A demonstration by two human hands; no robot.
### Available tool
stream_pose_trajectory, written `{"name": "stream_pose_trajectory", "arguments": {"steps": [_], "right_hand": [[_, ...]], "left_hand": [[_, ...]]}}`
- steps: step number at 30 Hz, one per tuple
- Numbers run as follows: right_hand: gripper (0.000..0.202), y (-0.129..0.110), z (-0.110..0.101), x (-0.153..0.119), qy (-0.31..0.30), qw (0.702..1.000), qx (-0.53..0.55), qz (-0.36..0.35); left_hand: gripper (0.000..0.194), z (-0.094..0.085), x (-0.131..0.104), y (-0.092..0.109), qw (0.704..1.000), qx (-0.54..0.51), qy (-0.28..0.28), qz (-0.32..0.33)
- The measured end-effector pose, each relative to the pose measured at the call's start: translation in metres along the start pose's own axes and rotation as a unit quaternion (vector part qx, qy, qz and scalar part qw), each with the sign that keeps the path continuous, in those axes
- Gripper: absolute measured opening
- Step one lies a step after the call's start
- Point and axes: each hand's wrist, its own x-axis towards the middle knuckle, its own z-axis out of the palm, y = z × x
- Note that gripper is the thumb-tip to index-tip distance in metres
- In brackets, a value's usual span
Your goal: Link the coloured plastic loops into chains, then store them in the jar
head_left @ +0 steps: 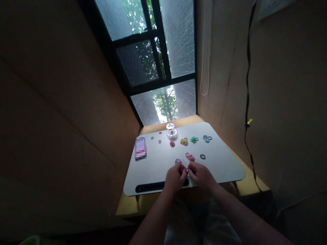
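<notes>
My left hand (175, 177) and my right hand (201, 175) meet at the front of a white lap table (153, 170). Their closed fingertips pinch a small purplish ring-like piece (187, 170) between them; its details are too small to tell. Just beyond my left hand lies a purple cluster of small bands (178, 161). A pink cluster (190, 157) sits beyond my right hand, with a dark multicoloured ring (202, 156) to its right. Farther back are red (172, 144), yellow (184, 141), green (194, 139) and blue (207, 138) clusters.
A clear round container (172, 133) stands at the back of the table. Small single rings (159, 141) lie left of it, and a blurred purple card or packet (140, 148) at the left edge. A black slot (150, 187) runs along the front. A cable (247, 85) hangs at right.
</notes>
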Motion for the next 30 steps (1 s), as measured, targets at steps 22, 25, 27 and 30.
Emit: {"name": "stream_pose_trajectory", "arguments": {"steps": [22, 25, 27, 30], "right_hand": [[0.010, 0.0016, 0.0018, -0.0010, -0.004, 1.000, -0.009, 0.005], [0.012, 0.0009, 0.0014, -0.0008, -0.003, 1.000, -0.011, 0.007], [0.012, 0.0014, 0.0014, -0.0004, -0.003, 1.000, -0.011, 0.004], [0.012, 0.0030, 0.0019, 0.0002, 0.000, 1.000, -0.013, 0.001]], "left_hand": [[0.006, -0.0006, -0.0024, 0.0002, 0.999, 0.002, -0.008, 0.042], [0.003, -0.0014, -0.0026, -0.0003, 0.999, -0.008, -0.004, 0.049], [0.003, -0.0022, -0.0030, 0.0002, 0.999, -0.010, -0.013, 0.046], [0.004, -0.0034, -0.0033, 0.0010, 0.999, -0.017, -0.023, 0.036]]}}
